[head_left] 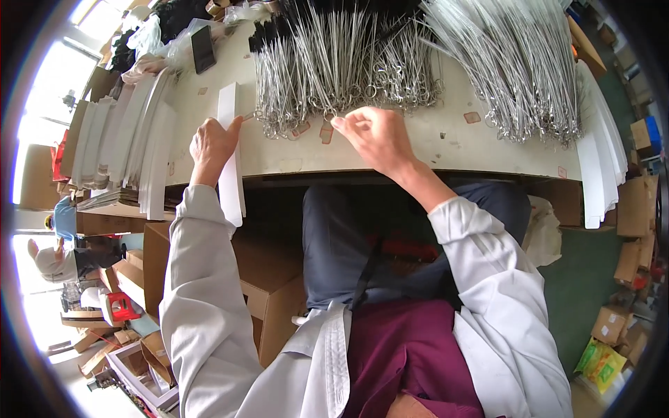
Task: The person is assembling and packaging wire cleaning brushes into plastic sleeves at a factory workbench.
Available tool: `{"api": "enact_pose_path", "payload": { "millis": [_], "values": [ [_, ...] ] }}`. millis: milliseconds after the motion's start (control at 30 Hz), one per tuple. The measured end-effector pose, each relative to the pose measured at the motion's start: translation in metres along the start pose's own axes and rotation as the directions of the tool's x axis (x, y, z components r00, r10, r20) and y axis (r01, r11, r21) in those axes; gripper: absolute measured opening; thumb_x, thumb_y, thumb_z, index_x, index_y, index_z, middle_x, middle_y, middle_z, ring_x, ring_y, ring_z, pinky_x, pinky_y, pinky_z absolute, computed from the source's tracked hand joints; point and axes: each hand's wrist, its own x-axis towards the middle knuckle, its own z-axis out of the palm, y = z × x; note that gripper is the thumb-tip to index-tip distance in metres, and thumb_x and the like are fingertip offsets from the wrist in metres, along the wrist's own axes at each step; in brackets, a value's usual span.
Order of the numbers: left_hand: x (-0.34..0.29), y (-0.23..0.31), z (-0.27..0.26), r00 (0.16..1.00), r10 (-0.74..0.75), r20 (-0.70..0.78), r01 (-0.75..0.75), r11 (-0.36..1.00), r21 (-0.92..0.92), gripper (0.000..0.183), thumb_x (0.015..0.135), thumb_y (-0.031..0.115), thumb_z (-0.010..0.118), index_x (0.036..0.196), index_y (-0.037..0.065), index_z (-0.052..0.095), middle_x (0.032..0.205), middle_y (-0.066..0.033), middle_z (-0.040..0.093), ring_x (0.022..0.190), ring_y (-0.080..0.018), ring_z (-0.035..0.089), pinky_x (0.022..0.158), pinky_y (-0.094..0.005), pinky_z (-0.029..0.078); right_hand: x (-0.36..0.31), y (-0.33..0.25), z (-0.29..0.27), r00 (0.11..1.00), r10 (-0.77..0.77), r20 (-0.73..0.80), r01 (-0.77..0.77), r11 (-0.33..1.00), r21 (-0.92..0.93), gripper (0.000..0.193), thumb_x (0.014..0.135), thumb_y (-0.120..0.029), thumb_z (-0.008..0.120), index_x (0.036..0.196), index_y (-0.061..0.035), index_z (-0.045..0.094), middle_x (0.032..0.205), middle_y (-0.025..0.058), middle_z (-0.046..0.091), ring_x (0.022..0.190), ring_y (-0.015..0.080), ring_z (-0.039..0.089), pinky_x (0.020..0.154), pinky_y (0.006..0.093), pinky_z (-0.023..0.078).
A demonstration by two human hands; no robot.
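Thin metal wire brushes (327, 63) lie in a thick row across the table, with ring-shaped ends toward me and black bristles at the far end. My right hand (380, 139) is closed in a pinch at the near edge of this row, its fingertips on the ring of one wire brush. My left hand (214, 145) is also closed, thumb against the fingers, beside the row's left end; whatever thin thing it holds is too small to make out. Just under and beside that hand, a long narrow white box (228, 104) lies across the table's front edge.
On the right lies a big pile of wires (516, 63) in clear sleeves, beside white strips (601, 153). Stacked white flat boxes (125, 132) stand at the left. A dark phone (203, 50) lies at the back. Cardboard boxes (268, 285) stand below; another person (59, 261) is farther left.
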Motion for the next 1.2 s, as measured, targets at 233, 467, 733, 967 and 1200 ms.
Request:
{"api": "enact_pose_path", "payload": {
  "millis": [233, 467, 733, 967, 1200],
  "values": [
    [-0.034, 0.034, -0.028, 0.941, 0.278, -0.192, -0.320, 0.916, -0.243, 0.046, 0.090, 0.043, 0.074, 0.099, -0.003, 0.072, 0.080, -0.0246, 0.072, 0.077, -0.0362, 0.073, 0.072, -0.0468, 0.056, 0.024, 0.000, 0.019, 0.948, 0.291, 0.129, -0.317, 0.895, 0.313, 0.026, 0.094, -0.021, 0.074, 0.084, 0.0038, 0.073, 0.071, 0.0083, 0.073, 0.055, 0.0096, 0.065, 0.047, 0.0256, 0.052],
    [-0.075, 0.096, -0.040, 0.834, 0.492, 0.251, -0.005, 0.462, -0.887, 0.038, 0.094, 0.032, 0.072, 0.095, -0.006, 0.074, 0.075, -0.0117, 0.070, 0.066, -0.0168, 0.068, 0.060, -0.0311, 0.055, 0.007, -0.025, -0.003, 0.986, 0.158, 0.051, -0.166, 0.956, 0.242, 0.023, 0.094, -0.016, 0.073, 0.080, 0.0020, 0.069, 0.069, 0.0064, 0.071, 0.054, 0.0083, 0.062, 0.049, 0.0254, 0.048],
    [-0.079, 0.113, -0.035, 0.713, 0.527, 0.462, 0.518, 0.049, -0.854, 0.036, 0.101, 0.025, 0.062, 0.116, -0.007, 0.066, 0.094, -0.0148, 0.073, 0.077, -0.0170, 0.071, 0.069, -0.0333, 0.061, -0.026, -0.047, -0.024, 0.883, -0.459, 0.101, 0.466, 0.829, -0.308, 0.013, 0.085, -0.011, 0.076, 0.082, -0.0068, 0.064, 0.072, 0.0089, 0.062, 0.068, 0.0279, 0.066, 0.058, 0.0409, 0.052],
    [-0.092, 0.111, -0.023, 0.778, 0.527, 0.341, 0.403, -0.003, -0.915, 0.022, 0.100, 0.018, 0.063, 0.103, -0.004, 0.067, 0.083, -0.0112, 0.070, 0.074, -0.0166, 0.070, 0.068, -0.0298, 0.059, -0.037, -0.050, -0.026, 0.955, -0.295, 0.019, 0.295, 0.955, 0.015, 0.018, 0.090, -0.019, 0.078, 0.093, -0.0033, 0.070, 0.074, 0.0100, 0.067, 0.062, 0.0240, 0.066, 0.058, 0.0346, 0.052],
    [-0.124, 0.109, -0.032, 0.666, 0.666, 0.337, 0.474, -0.029, -0.880, 0.025, 0.106, 0.024, 0.058, 0.113, 0.000, 0.062, 0.087, -0.0105, 0.070, 0.076, -0.0181, 0.071, 0.069, -0.0320, 0.061, 0.019, -0.042, -0.020, 0.866, 0.134, 0.481, -0.427, 0.700, 0.573, 0.065, 0.108, -0.050, 0.048, 0.129, 0.0111, 0.058, 0.117, 0.0184, 0.072, 0.104, 0.0206, 0.071, 0.091, 0.0299, 0.057]
  ]
}}
